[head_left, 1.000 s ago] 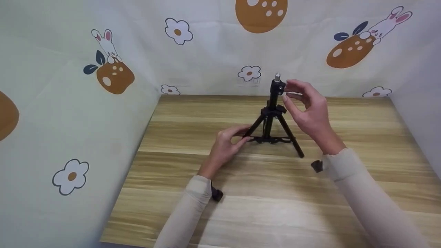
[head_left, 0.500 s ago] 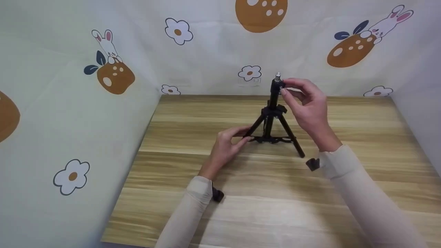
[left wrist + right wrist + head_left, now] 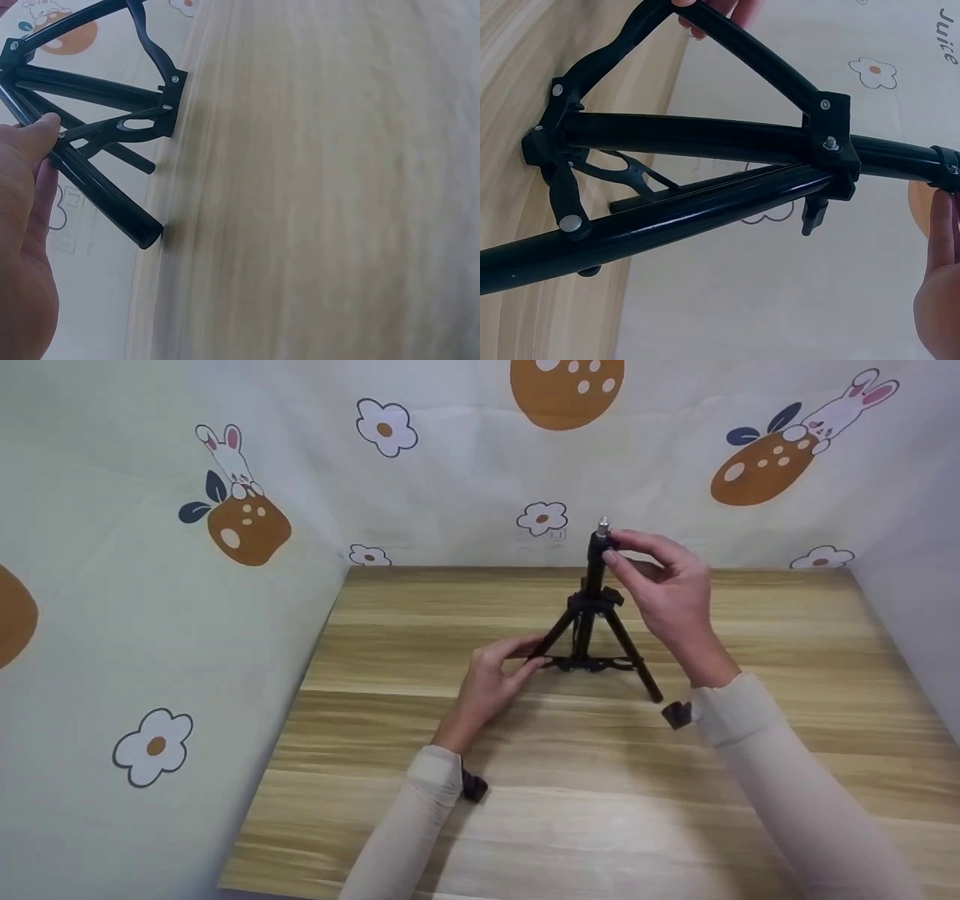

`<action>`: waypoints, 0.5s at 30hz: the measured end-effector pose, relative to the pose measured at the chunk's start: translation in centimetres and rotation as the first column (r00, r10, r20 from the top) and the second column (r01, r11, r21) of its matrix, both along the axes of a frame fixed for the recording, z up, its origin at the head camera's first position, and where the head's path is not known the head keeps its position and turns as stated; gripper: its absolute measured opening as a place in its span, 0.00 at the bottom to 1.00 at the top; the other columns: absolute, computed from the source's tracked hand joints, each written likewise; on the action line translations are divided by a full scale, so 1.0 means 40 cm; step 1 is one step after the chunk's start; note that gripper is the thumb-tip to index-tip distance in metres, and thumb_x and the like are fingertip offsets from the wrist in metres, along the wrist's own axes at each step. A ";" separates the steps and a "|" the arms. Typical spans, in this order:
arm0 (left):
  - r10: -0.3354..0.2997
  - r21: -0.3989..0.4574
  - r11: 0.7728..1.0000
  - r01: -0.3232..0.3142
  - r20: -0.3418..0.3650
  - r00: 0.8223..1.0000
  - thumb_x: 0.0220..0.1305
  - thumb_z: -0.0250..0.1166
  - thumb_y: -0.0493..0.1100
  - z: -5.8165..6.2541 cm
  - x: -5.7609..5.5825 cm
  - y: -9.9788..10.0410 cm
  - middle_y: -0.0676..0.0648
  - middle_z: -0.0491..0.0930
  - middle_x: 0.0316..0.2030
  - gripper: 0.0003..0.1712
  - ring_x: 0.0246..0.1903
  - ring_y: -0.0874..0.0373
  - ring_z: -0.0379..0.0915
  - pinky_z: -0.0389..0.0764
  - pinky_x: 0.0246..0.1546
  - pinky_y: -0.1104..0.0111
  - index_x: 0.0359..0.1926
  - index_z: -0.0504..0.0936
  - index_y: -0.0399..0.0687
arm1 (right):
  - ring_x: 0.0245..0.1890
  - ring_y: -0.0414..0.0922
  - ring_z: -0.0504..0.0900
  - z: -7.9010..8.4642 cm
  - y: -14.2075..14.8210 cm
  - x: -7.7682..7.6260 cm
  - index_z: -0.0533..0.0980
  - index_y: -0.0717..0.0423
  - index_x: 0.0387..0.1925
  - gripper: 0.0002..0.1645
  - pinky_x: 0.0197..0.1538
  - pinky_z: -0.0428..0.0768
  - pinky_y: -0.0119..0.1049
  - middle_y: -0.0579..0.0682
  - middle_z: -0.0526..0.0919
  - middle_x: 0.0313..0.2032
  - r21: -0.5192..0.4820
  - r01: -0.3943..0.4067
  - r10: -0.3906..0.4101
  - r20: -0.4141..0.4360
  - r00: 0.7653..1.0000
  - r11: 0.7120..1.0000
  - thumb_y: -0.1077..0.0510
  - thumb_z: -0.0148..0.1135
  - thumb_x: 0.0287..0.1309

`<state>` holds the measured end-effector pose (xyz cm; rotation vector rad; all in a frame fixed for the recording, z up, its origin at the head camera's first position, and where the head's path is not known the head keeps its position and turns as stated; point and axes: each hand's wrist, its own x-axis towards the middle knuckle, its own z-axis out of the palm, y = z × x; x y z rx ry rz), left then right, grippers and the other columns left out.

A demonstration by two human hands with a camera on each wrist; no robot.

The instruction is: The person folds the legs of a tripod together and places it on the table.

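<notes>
A small black tripod (image 3: 592,604) stands upright on the wooden table with its legs spread and a silver screw stud on top. My left hand (image 3: 491,679) pinches its left leg (image 3: 105,195) low down, between thumb and fingers, near the flat braces. At the upper collar (image 3: 946,166) my right hand (image 3: 671,589) pinches with thumb and forefinger; whatever small part lies under those fingertips is covered by them. Below that collar, a black knob (image 3: 815,216) sticks out from the leg hub (image 3: 831,142).
The wood-grain table (image 3: 570,810) ends against a pale cloth backdrop (image 3: 465,465) printed with flowers, oranges and rabbits. Cloth also rises along the left and right sides. Black camera mounts (image 3: 677,715) sit at both sleeve cuffs.
My right hand has moved left onto the tripod's upper collar, and its thumb and forefinger have closed there. My left hand keeps its hold on the leg, and the tripod stays in place.
</notes>
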<state>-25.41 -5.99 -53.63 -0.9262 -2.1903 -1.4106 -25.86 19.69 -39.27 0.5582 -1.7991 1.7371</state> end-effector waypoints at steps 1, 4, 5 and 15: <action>0.001 -0.002 1.000 -0.001 0.000 1.000 0.68 0.77 0.38 0.000 0.001 0.000 0.46 0.92 0.54 0.21 0.51 0.57 0.91 0.90 0.60 0.70 0.61 0.88 0.44 | 0.50 0.47 0.94 0.000 0.000 0.000 0.89 0.62 0.52 0.14 0.54 0.93 0.36 0.58 0.92 0.52 0.008 0.005 -0.005 0.000 1.000 1.000 0.67 0.76 0.64; 0.000 -0.008 1.000 0.000 0.006 1.000 0.68 0.77 0.38 -0.001 0.002 0.000 0.45 0.91 0.55 0.21 0.52 0.58 0.91 0.90 0.60 0.71 0.61 0.88 0.44 | 0.50 0.47 0.94 -0.001 0.000 0.000 0.90 0.61 0.52 0.14 0.54 0.93 0.36 0.58 0.93 0.53 0.017 0.018 -0.018 -0.006 1.000 1.000 0.67 0.76 0.64; 0.002 -0.010 1.000 -0.002 0.008 1.000 0.68 0.76 0.38 -0.001 0.002 0.001 0.45 0.91 0.55 0.21 0.52 0.58 0.91 0.89 0.60 0.72 0.61 0.88 0.44 | 0.50 0.46 0.94 -0.001 0.000 0.001 0.90 0.61 0.51 0.14 0.54 0.93 0.36 0.58 0.93 0.53 0.016 0.019 -0.018 -0.006 1.000 1.000 0.68 0.76 0.64; 0.035 -0.032 0.999 -0.034 0.024 0.999 0.70 0.76 0.38 0.005 0.009 0.001 0.47 0.92 0.52 0.19 0.51 0.59 0.91 0.90 0.58 0.71 0.60 0.88 0.45 | 0.51 0.48 0.94 0.004 0.001 0.000 0.91 0.58 0.49 0.13 0.52 0.93 0.36 0.57 0.93 0.52 0.040 0.033 -0.033 -0.006 0.999 0.999 0.67 0.76 0.64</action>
